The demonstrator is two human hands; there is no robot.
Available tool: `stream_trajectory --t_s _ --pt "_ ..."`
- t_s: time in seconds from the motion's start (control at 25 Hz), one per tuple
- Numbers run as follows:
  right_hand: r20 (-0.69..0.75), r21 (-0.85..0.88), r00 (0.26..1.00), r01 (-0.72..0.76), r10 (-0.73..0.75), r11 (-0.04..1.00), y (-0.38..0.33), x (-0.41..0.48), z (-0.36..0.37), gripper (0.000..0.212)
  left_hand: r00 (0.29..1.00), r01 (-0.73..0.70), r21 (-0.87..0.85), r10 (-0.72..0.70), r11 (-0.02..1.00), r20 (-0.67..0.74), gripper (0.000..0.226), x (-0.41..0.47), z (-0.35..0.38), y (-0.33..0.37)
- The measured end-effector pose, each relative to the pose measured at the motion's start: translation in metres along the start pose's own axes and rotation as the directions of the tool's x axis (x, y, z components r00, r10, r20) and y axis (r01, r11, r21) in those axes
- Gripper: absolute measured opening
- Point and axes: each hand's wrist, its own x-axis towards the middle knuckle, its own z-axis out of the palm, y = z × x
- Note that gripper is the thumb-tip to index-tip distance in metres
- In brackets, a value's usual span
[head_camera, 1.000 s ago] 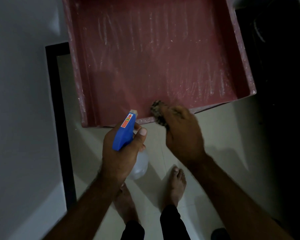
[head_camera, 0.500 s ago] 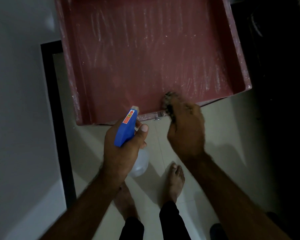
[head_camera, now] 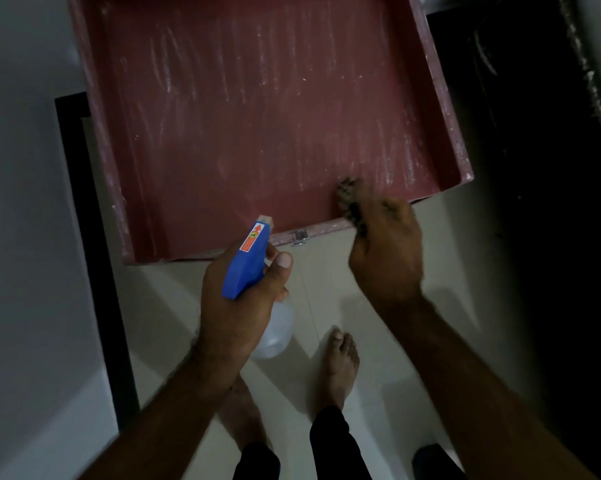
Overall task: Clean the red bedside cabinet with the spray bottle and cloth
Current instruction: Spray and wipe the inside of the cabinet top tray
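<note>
The red bedside cabinet [head_camera: 257, 133] fills the upper half of the view, its top streaked with pale wet marks and bordered by a raised rim. My left hand [head_camera: 236, 306] grips a spray bottle [head_camera: 247, 261] with a blue trigger head and a clear body, nozzle pointing at the cabinet's near edge. My right hand [head_camera: 385, 251] holds a dark patterned cloth [head_camera: 347, 195] and presses it on the near rim, towards the right corner. The hand is blurred.
A small metal latch [head_camera: 300, 235] sits on the cabinet's front edge between my hands. A grey wall [head_camera: 22, 237] with black trim [head_camera: 84, 237] stands on the left. Dark furniture [head_camera: 534, 168] stands to the right. My bare feet [head_camera: 340, 368] are on pale floor tiles.
My right hand has slid the cloth rightwards along the cabinet's near rim, uncovering the latch. The left hand with the bottle has stayed about where it was.
</note>
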Motion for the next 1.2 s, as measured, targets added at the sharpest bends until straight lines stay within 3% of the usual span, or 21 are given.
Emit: stream_trajectory --t_s 0.08,0.2,0.36,0.52,0.56,0.64,0.68,0.84,0.88,1.0,1.04,1.16,1.2 --pt "-0.014 -0.01 0.999 -0.046 0.046 0.999 -0.002 -0.003 0.002 0.068 1.0 0.004 0.006 -0.004 1.0 0.006 0.02 0.001 0.004 0.001" --pt "0.116 -0.003 0.976 0.187 -0.185 0.982 -0.001 -0.006 0.0 0.076 1.0 0.001 -0.004 -0.001 1.0 0.006 0.021 0.003 0.008 0.003" --pt "-0.052 -0.021 0.996 -0.079 0.078 0.997 0.003 0.001 -0.002 0.066 1.0 0.018 -0.017 -0.018 1.0 0.013 0.023 0.003 0.012 0.006" --pt "0.126 -0.003 0.972 0.199 -0.197 0.98 0.007 0.0 -0.005 0.07 1.0 0.003 -0.011 -0.003 1.0 0.03 0.024 0.003 0.016 0.008" --pt "0.089 -0.015 0.988 0.131 -0.129 0.991 0.015 0.005 -0.009 0.066 1.0 0.003 -0.02 -0.002 1.0 0.029 0.024 0.003 0.016 0.008" --pt "-0.055 -0.053 0.989 -0.14 0.137 0.989 0.019 0.005 -0.013 0.061 0.999 0.001 -0.027 0.0 1.0 0.037 0.024 0.003 0.016 0.008" --pt "-0.09 -0.071 0.981 -0.176 0.169 0.982 0.013 0.003 -0.011 0.061 0.999 0.001 -0.021 0.0 1.0 0.04 0.025 0.003 0.016 0.009" --pt "0.122 -0.082 0.98 0.166 -0.156 0.983 0.011 -0.001 -0.01 0.066 0.999 0.01 -0.001 -0.01 1.0 0.034 0.026 0.001 0.02 0.011" --pt "0.101 -0.102 0.988 0.128 -0.118 0.987 0.02 0.005 -0.014 0.063 0.999 0.009 -0.003 -0.009 1.0 0.034 0.025 0.001 0.021 0.012" --pt "-0.052 -0.16 0.981 -0.19 0.184 0.969 0.028 0.011 -0.023 0.058 0.998 0.014 -0.008 -0.013 1.0 0.053 0.024 0.002 0.025 0.014" --pt "-0.043 -0.164 0.985 -0.173 0.169 0.971 0.022 0.009 -0.022 0.057 0.998 0.019 -0.014 -0.018 1.0 0.058 0.025 0.002 0.027 0.015" --pt "0.072 -0.126 0.995 0.073 -0.064 0.989 0.018 0.005 -0.022 0.056 0.999 0.02 -0.021 -0.019 1.0 0.05 0.027 0.003 0.033 0.018" --pt "0.07 -0.127 0.997 0.046 -0.037 0.991 0.025 0.008 -0.025 0.054 0.999 0.017 -0.021 -0.016 1.0 0.05 0.026 0.004 0.035 0.018"
